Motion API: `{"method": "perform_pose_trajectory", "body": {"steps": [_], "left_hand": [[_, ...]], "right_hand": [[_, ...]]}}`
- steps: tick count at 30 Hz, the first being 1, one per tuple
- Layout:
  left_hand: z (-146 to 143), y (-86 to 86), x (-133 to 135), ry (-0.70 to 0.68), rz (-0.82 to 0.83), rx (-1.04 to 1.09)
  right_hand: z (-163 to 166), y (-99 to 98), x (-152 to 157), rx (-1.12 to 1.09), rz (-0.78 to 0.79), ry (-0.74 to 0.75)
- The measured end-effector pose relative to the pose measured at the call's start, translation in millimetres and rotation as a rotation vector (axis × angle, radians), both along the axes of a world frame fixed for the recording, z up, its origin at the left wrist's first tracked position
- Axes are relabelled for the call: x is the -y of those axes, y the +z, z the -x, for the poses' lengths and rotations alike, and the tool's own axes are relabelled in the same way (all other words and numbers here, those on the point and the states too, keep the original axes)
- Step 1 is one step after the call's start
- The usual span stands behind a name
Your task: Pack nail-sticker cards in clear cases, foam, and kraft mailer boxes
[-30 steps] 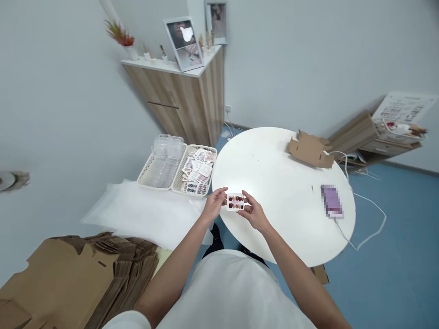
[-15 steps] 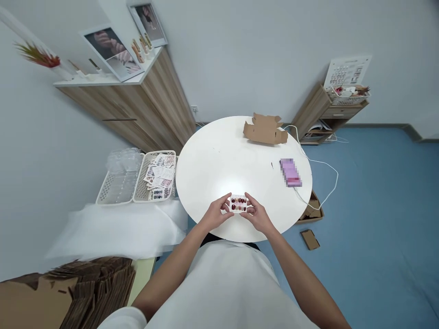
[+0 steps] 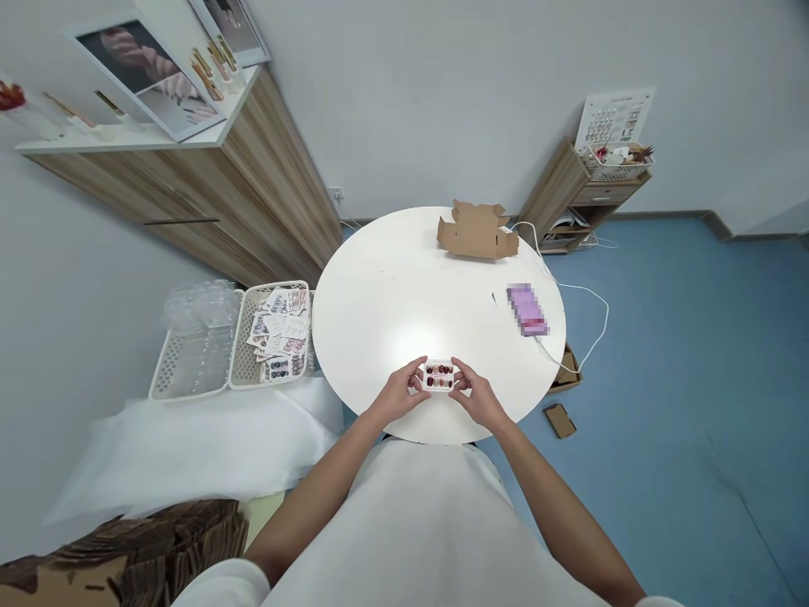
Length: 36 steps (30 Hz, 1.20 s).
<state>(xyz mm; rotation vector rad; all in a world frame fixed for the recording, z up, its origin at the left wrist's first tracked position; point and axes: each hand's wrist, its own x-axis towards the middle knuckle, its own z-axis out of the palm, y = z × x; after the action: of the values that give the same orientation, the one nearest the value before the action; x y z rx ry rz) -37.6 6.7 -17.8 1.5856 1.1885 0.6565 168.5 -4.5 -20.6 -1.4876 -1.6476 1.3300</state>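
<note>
Between my two hands, over the near edge of the round white table (image 3: 366, 295), is a small white card of press-on nails (image 3: 439, 376). Two rows of dark red, beige and pinkish nails face up on it. My left hand (image 3: 401, 392) pinches the card's left edge between thumb and fingers. At the opposite edge, my right hand (image 3: 474, 394) grips it the same way. An unfolded brown cardboard box (image 3: 477, 232) lies at the table's far side. A phone with a blurred purple screen (image 3: 527, 309) rests on the right, with a white cable attached.
Left of the table stand a basket of nail cards (image 3: 278, 333) and a basket of clear plastic cases (image 3: 195, 354). White wrapping sheets (image 3: 208, 455) and stacked flat cardboard (image 3: 177, 548) lie nearer. A small brown box (image 3: 559, 421) is on the floor at right.
The view has shifted slightly, so the cabinet, baskets and table sit further left. Both hands keep hold of the nail card in nearly the same position.
</note>
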Motion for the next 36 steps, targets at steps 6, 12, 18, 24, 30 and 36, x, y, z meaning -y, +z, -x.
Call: {"method": "perform_pose_trajectory", "body": {"steps": [6, 12, 18, 24, 30, 36], "left_hand": [[3, -6.4, -1, 0.061, -0.016, -0.031], [0, -15.7, 4, 0.26, -0.005, -0.096], [8, -24.2, 18, 0.457, -0.038, -0.197], [33, -37.8, 30, 0.552, 0.02, -0.301], [71, -55.7, 25, 0.541, 0.077, -0.387], [106, -72.6, 20, 0.478, 0.121, -0.414]], "right_hand": [[3, -6.8, -11, -0.008, 0.012, 0.046], [11, -14.7, -30, -0.011, -0.003, 0.115], [33, -23.1, -46, -0.007, -0.003, 0.259], [71, -33.3, -55, 0.076, 0.009, 0.377], [119, -57.2, -56, 0.196, 0.037, 0.395], [159, -78.3, -54, 0.266, 0.044, 0.383]]}}
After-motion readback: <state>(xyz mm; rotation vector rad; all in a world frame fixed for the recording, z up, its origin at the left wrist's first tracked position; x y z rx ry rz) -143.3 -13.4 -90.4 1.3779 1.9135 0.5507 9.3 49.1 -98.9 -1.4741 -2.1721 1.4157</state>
